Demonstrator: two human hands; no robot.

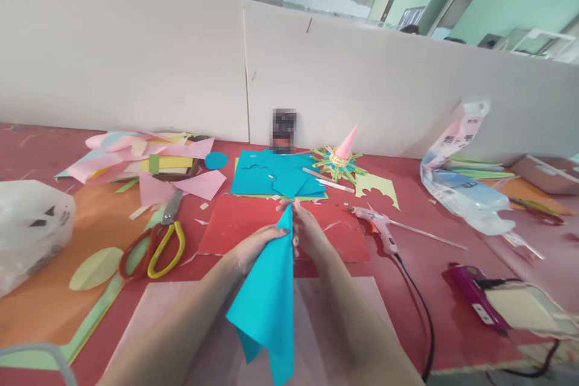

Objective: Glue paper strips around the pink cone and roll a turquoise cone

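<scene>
A sheet of blue paper (pixel 266 295), rolled into a cone with its narrow tip pointing away from me, is held between both hands above the table's front edge. My left hand (pixel 260 244) is closed on the cone's left side, its thumb lying along the paper. On the other side my right hand (pixel 310 230) pinches the paper close to the tip, some of its fingers hidden behind it. Under the hands lies a red sheet (pixel 226 223). Just beyond it are blue paper sheets (pixel 253 175) with scalloped cut edges.
Scissors (pixel 167 235) and pink paper scraps (pixel 156 184) lie left, near a white plastic bag (pixel 31 229). To the right are a hot glue gun (pixel 382 229) with its cord, a purple power strip (pixel 479 298) and a plastic package (pixel 465 187). A pink cone ornament (pixel 346 148) stands behind.
</scene>
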